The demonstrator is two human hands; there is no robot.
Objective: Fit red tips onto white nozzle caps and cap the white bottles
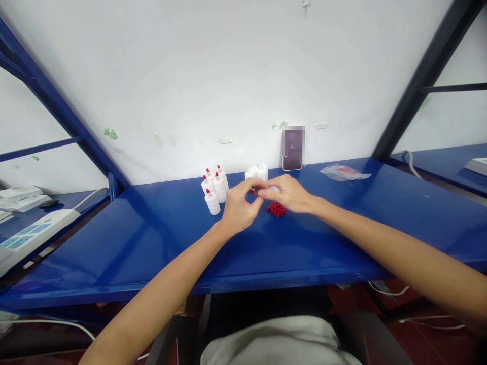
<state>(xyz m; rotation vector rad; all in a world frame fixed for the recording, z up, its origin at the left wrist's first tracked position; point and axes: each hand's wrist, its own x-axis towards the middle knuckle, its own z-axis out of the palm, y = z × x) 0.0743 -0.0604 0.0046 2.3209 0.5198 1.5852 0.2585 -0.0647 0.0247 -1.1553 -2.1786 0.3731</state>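
Note:
My left hand [243, 204] and my right hand [288, 193] meet at the fingertips above the table. A white plastic bottle [274, 189], mostly covered by the fingers, shows inside my right hand's grip. My left thumb and fingers are curled into a pinch at its end; whatever is between them is hidden. Just below my right hand lies a cluster of small red caps [276, 209]. Left of my left hand stand several white squeeze bottles [215, 188] with red-tipped nozzles. More white bottles [257, 173], partly hidden, stand behind my hands.
A phone [292, 148] leans on the wall at the back of the blue table [152, 228]. To its right lies a clear plastic bag [344, 173] with something red inside. A power strip [34, 235] is at the far left. Blue frame posts [64, 96] rise at the side.

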